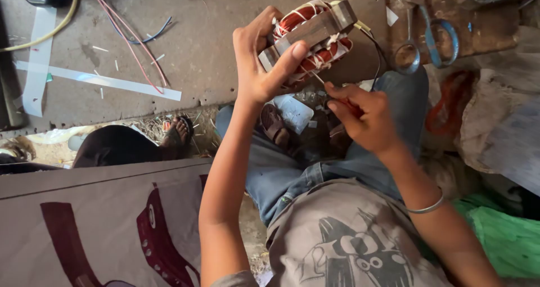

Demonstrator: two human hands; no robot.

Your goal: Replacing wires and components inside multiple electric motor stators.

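Nearest, the right hand (363,117) is pinched shut on something thin just beneath the wound coil (311,38) — what exactly, I cannot tell. The left hand (264,59) clamps that red copper coil, held tilted above the lap. Beyond, blue-handled scissors (424,42) lie on the concrete floor (197,39) — near loose wires (135,39).

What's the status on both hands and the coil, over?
Left hand grips wound copper coil, raised. Right hand pinches thin wire beneath it. Scissors lie clear, beyond.
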